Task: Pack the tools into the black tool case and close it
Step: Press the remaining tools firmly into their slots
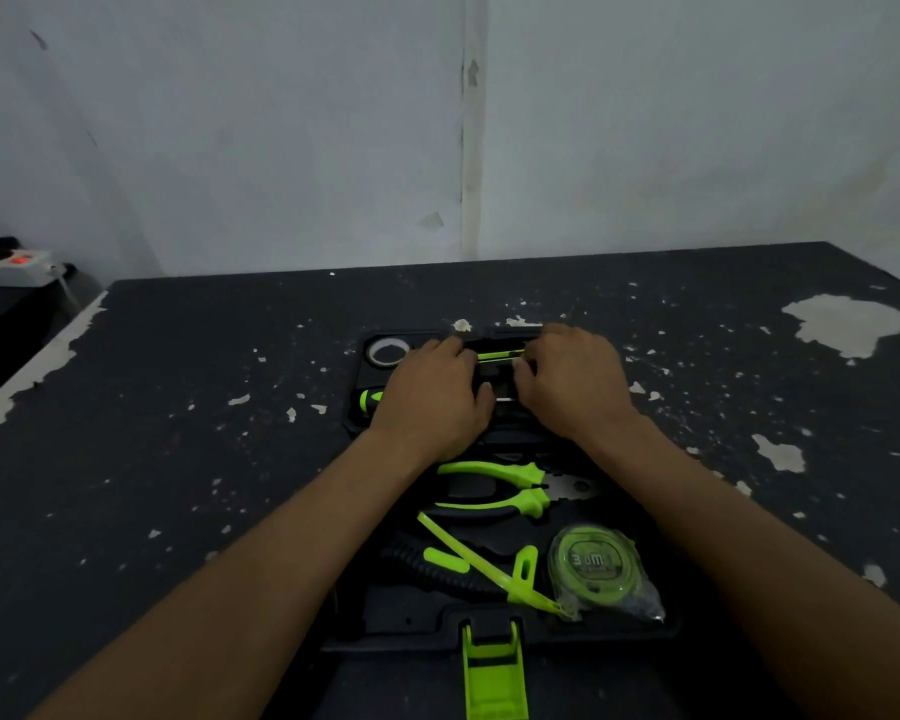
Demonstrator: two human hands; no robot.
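The left hand [437, 392] and right hand [567, 381] sit close together over the far half of the black tool case [411, 621]. Their fingers curl down onto the two ends of a slim green-and-black tool [497, 354], which lies crosswise between them. The fingertips are mostly hidden, so I cannot tell whether it is seated in its recess or only being pressed toward it. Just left of the left hand a screwdriver handle [372, 396] pokes out, and beyond it a roll of tape [386, 351] fills the far left corner of the case. Nearer the person, between the forearms, the pliers [500, 491] lie in the near half. Closer still are a black ribbed handle [427, 561] with green parts and a tape measure [596, 563] in clear wrapping, its thin green strap trailing across them. The case lies open and flat on the worn dark table [178, 407], its green latch [492, 667] hanging at the near edge. No loose tools show on the table around it, so packing looks nearly finished. Judging from this, what is left is settling the slim tool, perhaps tucking in the strap, then folding the case shut and latching it. A power strip [11, 265] sits off the far left corner.
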